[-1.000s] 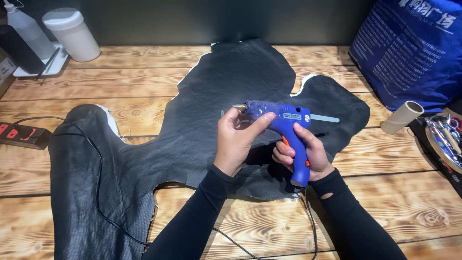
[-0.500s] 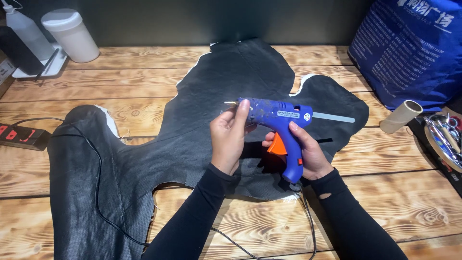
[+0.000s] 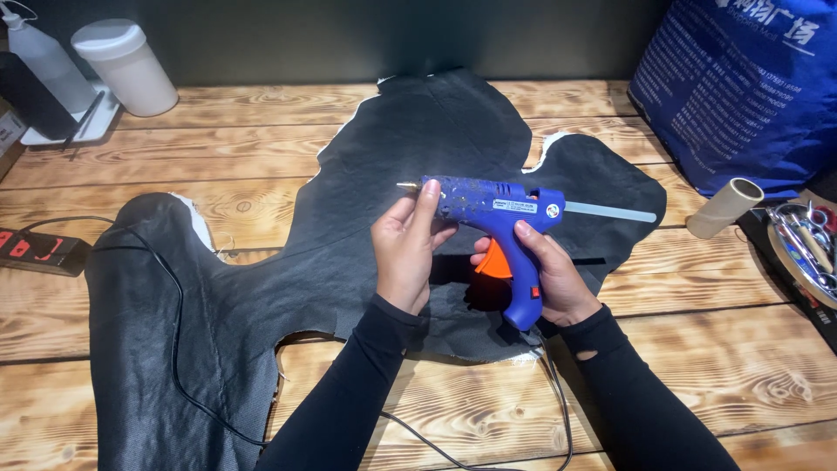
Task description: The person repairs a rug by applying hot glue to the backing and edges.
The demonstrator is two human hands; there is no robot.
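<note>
Blue glue gun (image 3: pixel 497 209) (both hands, seemingly)

A blue bag (image 3: pixel 741 87) printed in white stands far right; a white lidded jar (image 3: pixel 125 65) far left.

Single head-worn view, steeply down, close over the wooden table (image 3: pixel 261 148).

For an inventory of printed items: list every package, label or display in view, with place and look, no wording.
Blue bag: far right, white print.
White lidded jar: far left, cylindrical, plain.
Label: small white strip on the blue glue gun.
Power strip: left edge, black with red markings.
</note>
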